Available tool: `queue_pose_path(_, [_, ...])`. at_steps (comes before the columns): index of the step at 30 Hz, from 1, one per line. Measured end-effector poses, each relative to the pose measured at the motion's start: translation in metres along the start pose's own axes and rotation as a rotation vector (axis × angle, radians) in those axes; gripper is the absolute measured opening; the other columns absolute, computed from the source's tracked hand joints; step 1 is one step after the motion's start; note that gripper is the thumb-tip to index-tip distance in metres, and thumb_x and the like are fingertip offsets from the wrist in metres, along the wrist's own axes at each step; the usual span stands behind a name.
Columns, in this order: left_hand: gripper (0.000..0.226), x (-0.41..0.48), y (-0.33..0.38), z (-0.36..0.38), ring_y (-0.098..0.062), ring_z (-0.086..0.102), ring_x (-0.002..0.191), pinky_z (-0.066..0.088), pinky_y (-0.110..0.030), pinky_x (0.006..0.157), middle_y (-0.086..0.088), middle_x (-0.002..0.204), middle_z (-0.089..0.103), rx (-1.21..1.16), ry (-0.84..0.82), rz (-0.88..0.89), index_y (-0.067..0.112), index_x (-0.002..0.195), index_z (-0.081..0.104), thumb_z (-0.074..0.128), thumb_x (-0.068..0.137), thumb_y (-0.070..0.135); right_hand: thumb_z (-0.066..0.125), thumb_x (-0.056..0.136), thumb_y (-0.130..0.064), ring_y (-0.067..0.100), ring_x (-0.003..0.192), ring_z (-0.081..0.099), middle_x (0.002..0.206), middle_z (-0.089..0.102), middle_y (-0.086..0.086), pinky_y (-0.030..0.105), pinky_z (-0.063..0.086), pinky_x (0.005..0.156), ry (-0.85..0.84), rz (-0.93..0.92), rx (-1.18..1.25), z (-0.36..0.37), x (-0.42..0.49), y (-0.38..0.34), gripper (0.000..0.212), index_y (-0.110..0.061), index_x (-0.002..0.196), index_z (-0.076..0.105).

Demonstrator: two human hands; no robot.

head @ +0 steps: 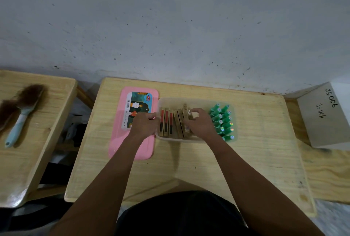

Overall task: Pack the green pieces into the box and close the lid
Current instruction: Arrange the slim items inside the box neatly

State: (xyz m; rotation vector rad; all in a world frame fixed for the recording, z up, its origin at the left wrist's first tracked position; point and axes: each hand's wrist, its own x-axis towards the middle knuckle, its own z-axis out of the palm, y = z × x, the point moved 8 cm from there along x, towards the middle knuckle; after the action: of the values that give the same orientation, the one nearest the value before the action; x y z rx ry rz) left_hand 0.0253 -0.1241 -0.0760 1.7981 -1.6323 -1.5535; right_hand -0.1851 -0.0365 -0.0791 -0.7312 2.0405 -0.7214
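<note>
Two hands at clear box [197,100]: left hand [144,124] pinches its left rim, right hand [199,124] curls round brown cartons [166,122]; green pieces [223,120] inside, pink lid [117,141] beside.

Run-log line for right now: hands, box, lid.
left hand: holds box left rim | right hand: grips brown packs | green pieces: in box, right end | lid: off, left of box

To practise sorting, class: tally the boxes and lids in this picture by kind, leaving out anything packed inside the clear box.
Pink lid: 1
Clear box: 1
White carton: 1
Total: 3
</note>
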Motion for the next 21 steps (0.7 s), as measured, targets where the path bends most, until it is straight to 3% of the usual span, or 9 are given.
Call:
queue_pose_path(5, [0.039, -0.001, 0.002, -0.001, -0.030, 0.059, 0.115, 0.054, -0.047, 0.093, -0.017, 0.124, 0.063, 0.012, 0.022, 0.019, 0.003, 0.125, 0.060, 0.063, 0.089, 0.019, 0.059, 0.093, -0.014, 0.021, 0.072, 0.072, 0.092, 0.075, 0.015, 0.031, 0.059, 0.064, -0.183, 0.063, 0.414, 0.011, -0.005, -0.006, 0.031, -0.012, 0.124, 0.060])
queue_pose_path(9, [0.039, 0.000, 0.002, 0.000, -0.030, 0.057, 0.117, 0.054, -0.048, 0.093, -0.015, 0.126, 0.062, 0.014, 0.014, 0.015, 0.006, 0.125, 0.061, 0.064, 0.089, 0.020, 0.054, 0.096, -0.009, 0.030, 0.090, 0.071, 0.102, 0.073, 0.019, 0.041, 0.058, 0.083, -0.337, 0.087, 0.572, 0.022, -0.009, -0.009, 0.022, -0.001, 0.114, 0.064])
queue_pose_path(13, [0.040, -0.001, 0.002, -0.001, -0.030, 0.057, 0.117, 0.054, -0.047, 0.092, -0.015, 0.127, 0.061, 0.017, 0.014, 0.019, 0.005, 0.126, 0.059, 0.064, 0.089, 0.020, 0.045, 0.098, -0.005, 0.030, 0.094, 0.069, 0.102, 0.070, 0.019, 0.041, 0.056, 0.088, -0.410, 0.114, 0.654, 0.029, -0.011, -0.013, 0.023, 0.003, 0.113, 0.060])
queue_pose_path(18, [0.039, -0.001, 0.003, 0.000, -0.029, 0.059, 0.114, 0.055, -0.046, 0.090, -0.016, 0.126, 0.063, 0.033, 0.017, 0.022, 0.006, 0.126, 0.059, 0.063, 0.090, 0.020, 0.030, 0.100, -0.011, 0.022, 0.080, 0.062, 0.092, 0.065, 0.014, 0.036, 0.052, 0.074, -0.377, 0.182, 0.759, 0.032, -0.012, -0.011, 0.036, 0.001, 0.119, 0.058])
queue_pose_path(21, [0.039, -0.002, 0.004, 0.000, -0.029, 0.059, 0.115, 0.056, -0.047, 0.090, -0.016, 0.126, 0.062, 0.038, 0.014, 0.024, 0.005, 0.127, 0.059, 0.063, 0.090, 0.018, 0.032, 0.100, -0.016, 0.017, 0.070, 0.057, 0.083, 0.062, 0.009, 0.032, 0.049, 0.065, -0.394, 0.179, 0.762, 0.035, -0.012, -0.013, 0.037, 0.002, 0.118, 0.058])
